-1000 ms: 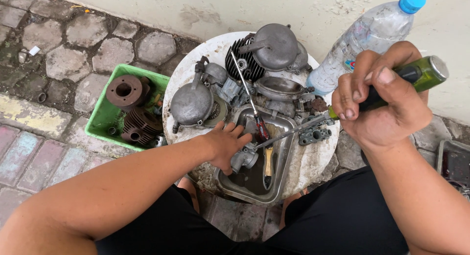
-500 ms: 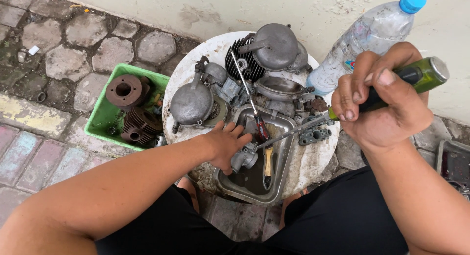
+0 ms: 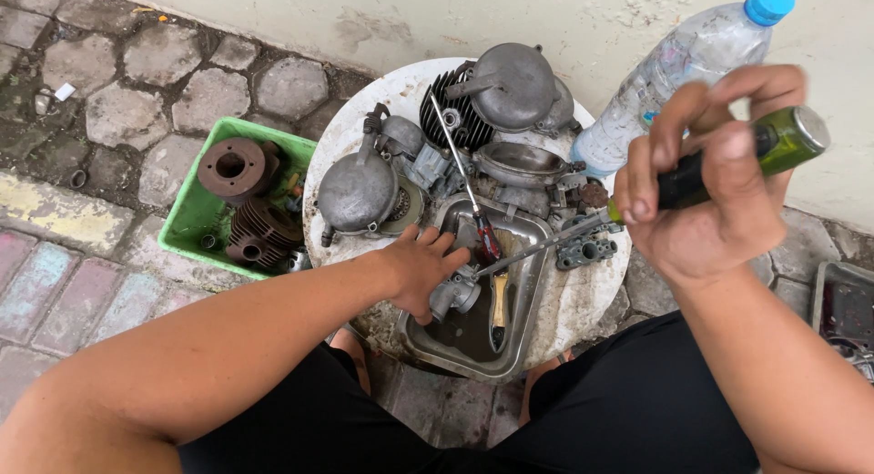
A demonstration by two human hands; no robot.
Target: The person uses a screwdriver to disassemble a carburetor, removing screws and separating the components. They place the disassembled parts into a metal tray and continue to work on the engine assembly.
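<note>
Left hand (image 3: 421,272) is down in the steel tray (image 3: 528,333), fingers wrapped around a small grey carburettor (image 3: 453,296) and pinning it there. Right hand (image 3: 715,187) is clenched round the green-and-black handle of a long screwdriver (image 3: 728,160) — its shaft slants down-left and the tip meets the carburettor. A second, red-handled screwdriver (image 3: 464,187) leans across the tray's far edge. Tray sits on the round white tabletop (image 3: 583,301) among grey engine covers and a finned cylinder (image 3: 451,119). Clear plastic bottle (image 3: 678,73) behind — rusty parts in the green bin (image 3: 196,224) to the left
</note>
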